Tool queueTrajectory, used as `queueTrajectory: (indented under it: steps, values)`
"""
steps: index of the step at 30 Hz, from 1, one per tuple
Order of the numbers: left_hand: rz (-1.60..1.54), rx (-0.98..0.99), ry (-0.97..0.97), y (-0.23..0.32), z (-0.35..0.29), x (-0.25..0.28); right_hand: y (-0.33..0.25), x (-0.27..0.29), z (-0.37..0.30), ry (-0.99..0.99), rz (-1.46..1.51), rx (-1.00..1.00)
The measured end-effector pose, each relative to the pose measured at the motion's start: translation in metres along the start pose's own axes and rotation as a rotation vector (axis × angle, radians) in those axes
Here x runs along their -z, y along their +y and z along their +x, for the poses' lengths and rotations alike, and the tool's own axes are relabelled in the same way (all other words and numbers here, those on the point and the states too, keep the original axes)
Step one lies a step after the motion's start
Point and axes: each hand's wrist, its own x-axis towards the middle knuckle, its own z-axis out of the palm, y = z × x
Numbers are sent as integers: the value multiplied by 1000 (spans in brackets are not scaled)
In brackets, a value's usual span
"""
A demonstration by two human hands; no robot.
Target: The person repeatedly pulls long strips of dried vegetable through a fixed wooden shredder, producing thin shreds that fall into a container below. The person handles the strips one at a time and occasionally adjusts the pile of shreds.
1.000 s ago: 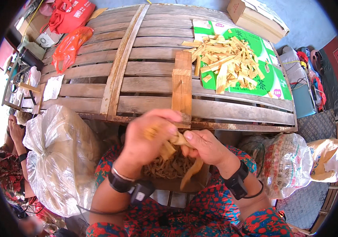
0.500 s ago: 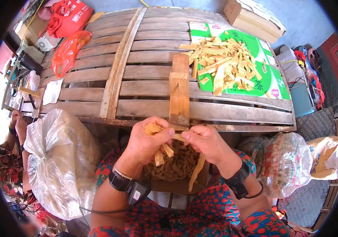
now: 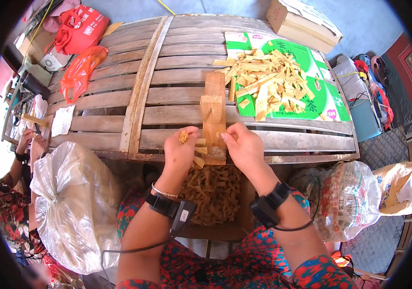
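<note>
My left hand [image 3: 180, 150] is closed round several pale yellow, dried-looking strips [image 3: 199, 150], whose ends stick out toward the block. A wooden block [image 3: 214, 126] with a raised crosspiece lies on the slatted table, its near end at the front edge. At the block's right side my right hand [image 3: 245, 145] is closed, thumb and fingertips pinched together; what they hold, if anything, I cannot make out. Below both hands, a box holds many curled brownish strips [image 3: 213, 192]. Beyond the block, a pile of longer yellow strips [image 3: 273, 79] lies on a green-and-white printed sheet [image 3: 329, 98].
A big tied plastic sack [image 3: 71, 207] stands at my left, a woven sack [image 3: 341, 200] at my right. On the slatted table [image 3: 95, 123] lie an orange plastic bag [image 3: 83, 72] and a cardboard box [image 3: 302, 26]. Another person's hands [image 3: 31, 144] show at far left.
Both hands have moved up and apart, from in front of the block to its two sides. The strip stretched between them no longer shows. More of the box below is visible.
</note>
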Motion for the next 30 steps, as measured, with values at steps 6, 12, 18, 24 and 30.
queueTrajectory:
  steps: [6, 12, 18, 24, 30]
  values:
    - [193, 22, -89, 27, -30, 11, -14, 12, -25, 75, 223, 246]
    - [21, 51, -156, 24, -60, 2, -40, 16, -34, 83, 248, 612]
    - [134, 460, -893, 46, -73, 10, -32, 39, -26, 48, 462, 713]
    - [-105, 110, -945, 78, -76, 28, -30, 38, -34, -194, 566, 156]
    - [533, -848, -465, 52, -59, 28, -28, 32, -44, -944, 1186, -699]
